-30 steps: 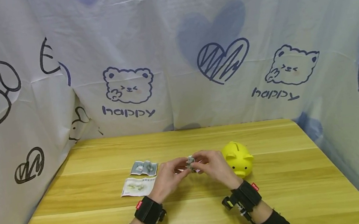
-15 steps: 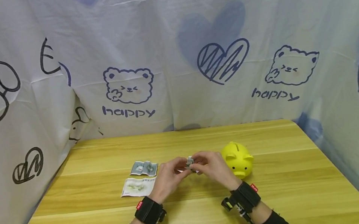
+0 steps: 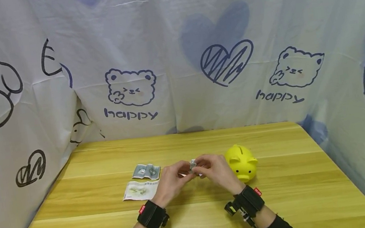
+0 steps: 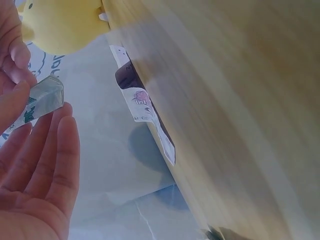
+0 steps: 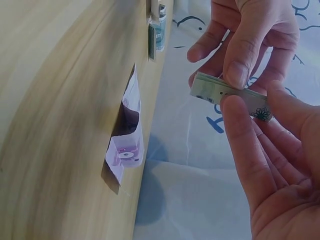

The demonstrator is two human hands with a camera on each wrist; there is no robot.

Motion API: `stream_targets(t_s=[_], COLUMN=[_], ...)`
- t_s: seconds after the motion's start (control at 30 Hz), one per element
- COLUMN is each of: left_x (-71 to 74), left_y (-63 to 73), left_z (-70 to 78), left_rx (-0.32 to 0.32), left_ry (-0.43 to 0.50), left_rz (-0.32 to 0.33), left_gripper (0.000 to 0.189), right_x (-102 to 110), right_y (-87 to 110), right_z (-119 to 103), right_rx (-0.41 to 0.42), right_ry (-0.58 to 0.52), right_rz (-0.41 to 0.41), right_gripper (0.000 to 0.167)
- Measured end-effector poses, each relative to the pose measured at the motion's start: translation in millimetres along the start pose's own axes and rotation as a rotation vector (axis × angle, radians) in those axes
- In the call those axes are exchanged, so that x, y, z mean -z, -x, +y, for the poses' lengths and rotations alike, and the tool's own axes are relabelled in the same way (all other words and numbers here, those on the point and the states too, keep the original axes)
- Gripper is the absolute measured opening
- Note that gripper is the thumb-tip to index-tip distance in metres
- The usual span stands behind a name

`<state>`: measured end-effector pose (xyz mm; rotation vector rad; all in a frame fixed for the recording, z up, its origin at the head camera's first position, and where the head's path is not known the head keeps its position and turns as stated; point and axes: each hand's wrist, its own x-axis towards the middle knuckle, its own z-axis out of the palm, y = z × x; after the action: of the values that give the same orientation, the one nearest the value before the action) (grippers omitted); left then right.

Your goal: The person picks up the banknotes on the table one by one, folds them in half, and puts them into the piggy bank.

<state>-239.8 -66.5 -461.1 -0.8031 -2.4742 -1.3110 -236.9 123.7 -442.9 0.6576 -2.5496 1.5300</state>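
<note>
Both hands meet at mid-table around a small banknote, folded into a narrow strip of several layers, pale green. My left hand pinches it between thumb and fingers from the left. From the other side my right hand grips it, thumb and forefinger pressed on the strip. In the left wrist view one folded end of the note stands out past the fingers. Beneath the hands a creased pinkish-purple banknote stands bent on the table, mostly hidden by the hands in the head view.
A yellow piggy bank with a slot on top stands just right of my right hand. Left of my left hand lie a creased blue-green banknote and a pale banknote on the wooden table. A printed cloth hangs behind.
The folded note has turned slightly between my fingertips, and my right hand has shifted a touch to the left. The piggy bank and the notes at left have stayed put.
</note>
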Motion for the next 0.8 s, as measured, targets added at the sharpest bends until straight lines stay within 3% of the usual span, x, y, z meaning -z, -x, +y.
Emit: stream_targets(t_s=[0.37, 0.8], left_x=[-1.5, -2.4], left_y=[-0.1, 1.5], left_z=[1.1, -0.5], left_rx=[0.015, -0.003], left_ry=[-0.019, -0.048], left_rz=[0.008, -0.057], left_gripper=[0.020, 0.031], right_x=[-2.0, -3.9], right_y=[-0.9, -1.4], right_z=[-0.9, -1.7], right_rx=[-0.036, -0.084], right_ry=[0.001, -0.015], right_rz=[0.046, 0.095], right_gripper=[0.014, 0.012])
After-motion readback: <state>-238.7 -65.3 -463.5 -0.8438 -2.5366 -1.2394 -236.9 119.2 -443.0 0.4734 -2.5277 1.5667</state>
